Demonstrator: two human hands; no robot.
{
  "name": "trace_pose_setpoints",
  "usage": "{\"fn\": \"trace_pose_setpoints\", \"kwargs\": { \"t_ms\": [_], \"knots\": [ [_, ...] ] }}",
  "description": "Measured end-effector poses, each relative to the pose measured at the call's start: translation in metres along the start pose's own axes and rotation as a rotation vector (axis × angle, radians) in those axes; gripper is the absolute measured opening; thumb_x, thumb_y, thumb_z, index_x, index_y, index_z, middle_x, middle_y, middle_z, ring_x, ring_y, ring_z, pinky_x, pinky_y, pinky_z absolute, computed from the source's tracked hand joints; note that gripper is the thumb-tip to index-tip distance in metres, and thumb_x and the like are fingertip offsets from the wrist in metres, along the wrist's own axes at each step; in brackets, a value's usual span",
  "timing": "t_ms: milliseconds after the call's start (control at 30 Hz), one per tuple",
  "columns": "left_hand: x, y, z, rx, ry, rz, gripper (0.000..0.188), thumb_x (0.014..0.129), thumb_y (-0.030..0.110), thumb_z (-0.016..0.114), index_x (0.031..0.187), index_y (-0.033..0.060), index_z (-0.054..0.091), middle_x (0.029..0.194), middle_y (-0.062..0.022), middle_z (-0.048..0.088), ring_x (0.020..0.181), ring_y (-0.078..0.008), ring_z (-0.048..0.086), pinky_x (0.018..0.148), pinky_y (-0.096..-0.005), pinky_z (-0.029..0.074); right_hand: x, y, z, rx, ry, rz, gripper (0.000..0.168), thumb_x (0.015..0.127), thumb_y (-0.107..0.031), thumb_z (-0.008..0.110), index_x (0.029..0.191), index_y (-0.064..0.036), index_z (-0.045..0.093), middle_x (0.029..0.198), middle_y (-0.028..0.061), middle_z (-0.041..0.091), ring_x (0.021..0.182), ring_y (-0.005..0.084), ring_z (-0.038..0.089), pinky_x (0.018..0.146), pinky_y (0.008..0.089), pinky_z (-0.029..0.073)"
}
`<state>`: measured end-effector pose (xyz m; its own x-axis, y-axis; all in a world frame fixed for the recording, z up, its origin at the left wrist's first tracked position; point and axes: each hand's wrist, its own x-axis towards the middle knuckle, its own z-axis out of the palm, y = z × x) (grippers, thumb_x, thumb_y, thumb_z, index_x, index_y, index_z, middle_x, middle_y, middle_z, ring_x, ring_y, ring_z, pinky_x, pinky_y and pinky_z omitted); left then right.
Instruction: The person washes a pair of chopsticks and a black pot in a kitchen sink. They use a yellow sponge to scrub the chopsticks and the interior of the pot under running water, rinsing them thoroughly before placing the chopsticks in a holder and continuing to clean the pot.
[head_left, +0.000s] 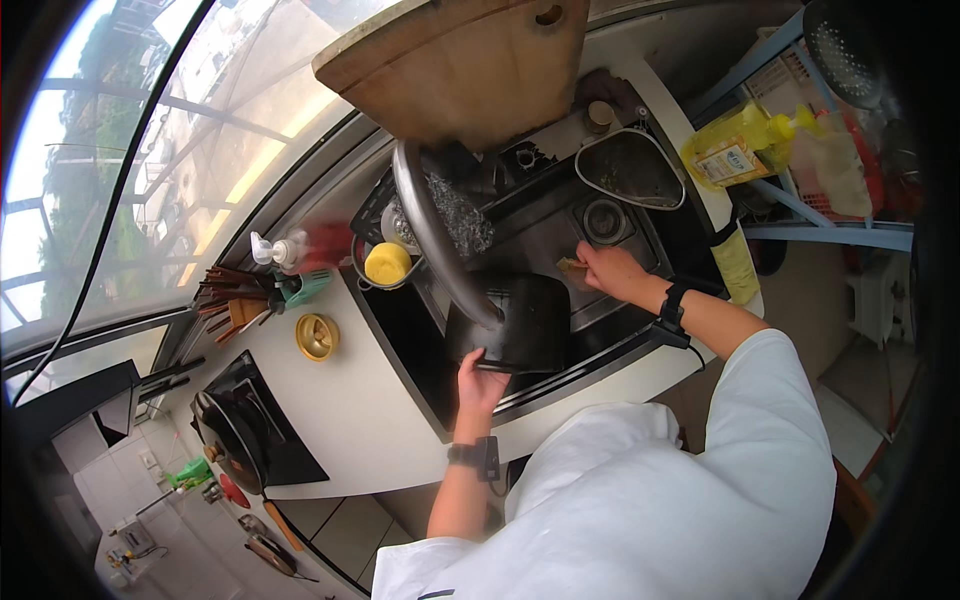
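Note:
My left hand (482, 384) grips the rim of a dark metal pot (529, 330), which is tilted on its side over the sink (525, 240). The pot's inside faces away from my view. My right hand (615, 271) is closed around a small brownish piece (574, 265), perhaps a scrubbing pad; most of it is hidden by my fingers. It is just right of the pot, above the sink floor near the drain (604, 220). A curved metal faucet (427, 217) arches over the pot, its end in front of the pot's dark side.
A wooden cutting board (465, 67) stands behind the sink. A yellow sponge (388, 264) and steel wool (457, 214) sit by the faucet. A triangular strainer basket (634, 169) occupies the sink corner. A gold bowl (317, 337) and lidded pan (229, 439) are leftward; a yellow soap bottle (731, 150) rightward.

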<state>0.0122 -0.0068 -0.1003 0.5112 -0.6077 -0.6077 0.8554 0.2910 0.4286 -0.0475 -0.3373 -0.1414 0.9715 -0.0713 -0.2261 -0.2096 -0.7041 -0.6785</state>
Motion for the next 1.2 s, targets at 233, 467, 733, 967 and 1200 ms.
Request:
{"fn": "trace_pose_setpoints", "kwargs": {
  "t_ms": [233, 467, 733, 967, 1200],
  "knots": [
    [0.005, 0.004, 0.01, -0.29, 0.152, -0.117, 0.042, 0.095, 0.028, 0.044, 0.127, 0.0012, 0.045, 0.128, -0.0119, 0.053, 0.119, -0.0268, 0.049, 0.102, -0.0425, 0.036, -0.038, -0.131, 0.04, 0.033, 0.196, -0.428, 0.04, 0.072, -0.008, 0.066, 0.112, -0.004, 0.058, 0.084, 0.006, 0.054, 0.079, 0.0242, 0.058, 0.068, 0.0341, 0.05],
    [0.004, -0.004, 0.006, -0.272, 0.141, -0.051, 0.031, 0.094, 0.027, 0.048, 0.113, 0.0032, 0.056, 0.112, -0.0077, 0.063, 0.104, -0.0226, 0.058, 0.092, -0.0362, 0.044, -0.031, -0.132, 0.05, 0.15, 0.398, -0.098, 0.036, 0.078, -0.002, 0.062, 0.113, -0.007, 0.06, 0.086, 0.0075, 0.052, 0.08, 0.0266, 0.056, 0.068, 0.0357, 0.049],
    [0.008, -0.004, -0.005, -0.264, 0.089, -0.062, 0.031, 0.093, 0.028, 0.052, 0.114, 0.0058, 0.054, 0.113, -0.0086, 0.061, 0.104, -0.0239, 0.058, 0.091, -0.0373, 0.046, -0.046, -0.138, 0.059, 0.122, 0.472, -0.082, 0.031, 0.083, -0.003, 0.058, 0.114, -0.004, 0.059, 0.089, 0.0112, 0.054, 0.08, 0.0306, 0.056, 0.07, 0.0375, 0.048],
    [0.01, 0.001, -0.006, -0.248, 0.106, -0.066, 0.032, 0.094, 0.029, 0.049, 0.11, 0.0028, 0.057, 0.111, -0.0089, 0.063, 0.103, -0.0239, 0.058, 0.093, -0.0362, 0.044, -0.044, -0.137, 0.064, 0.086, 0.238, -0.148, 0.034, 0.083, -0.004, 0.057, 0.117, -0.008, 0.058, 0.092, 0.0102, 0.054, 0.083, 0.0305, 0.058, 0.071, 0.0392, 0.049],
    [0.009, 0.002, -0.011, -0.256, 0.048, -0.079, 0.034, 0.094, 0.03, 0.048, 0.113, 0.0023, 0.056, 0.112, -0.0088, 0.063, 0.104, -0.0235, 0.058, 0.094, -0.0364, 0.043, -0.027, -0.159, 0.056, -0.049, 0.195, -0.106, 0.034, 0.082, -0.006, 0.056, 0.115, -0.014, 0.06, 0.093, 0.0073, 0.053, 0.092, 0.0253, 0.055, 0.079, 0.0375, 0.043]
  ]
}}
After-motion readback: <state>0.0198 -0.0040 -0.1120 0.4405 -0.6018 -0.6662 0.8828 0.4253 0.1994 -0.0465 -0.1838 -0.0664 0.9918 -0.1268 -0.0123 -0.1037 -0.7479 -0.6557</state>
